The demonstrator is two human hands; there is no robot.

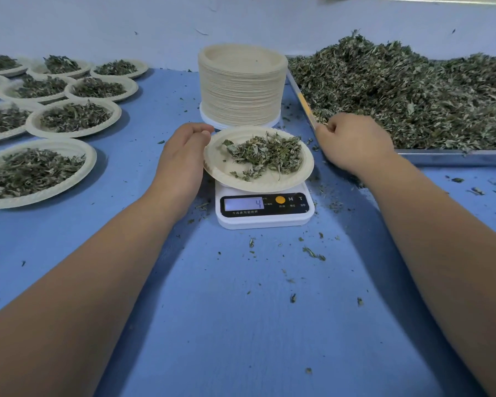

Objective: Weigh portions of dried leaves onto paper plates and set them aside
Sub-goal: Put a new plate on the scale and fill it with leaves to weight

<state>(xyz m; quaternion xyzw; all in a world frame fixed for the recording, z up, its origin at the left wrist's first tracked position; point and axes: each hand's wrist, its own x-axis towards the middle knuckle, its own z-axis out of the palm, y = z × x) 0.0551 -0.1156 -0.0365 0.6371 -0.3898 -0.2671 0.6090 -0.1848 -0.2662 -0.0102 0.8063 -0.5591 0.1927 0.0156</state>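
Looking down from the head camera, the white scale (264, 207) stands in the middle of the blue table (241, 310), and I place all other things from it. On its platform lies a paper plate (221, 164) with a small portion of dried leaves (267, 151); the plate seems tilted, its left side a little higher, and the display reads 4. The left hand (181, 156) is just left of the scale, fingers curled around the left rim of this plate, probably to steady it or to take it away. The right hand (352, 141) is to the right of the scale, at the near corner of the metal tray (453, 156), with fingers curled inward; I cannot tell if they pinch leaves, because the knuckles hide them. The big heap (413, 93) fills this tray, near enough that a pinch can go quickly to the scale. Directly behind the scale stands a tall stack of empty plates (241, 87), ready for the next portion. Far left of the scale the filled plates (38, 196) overlap in rows, so many portions are finished already.
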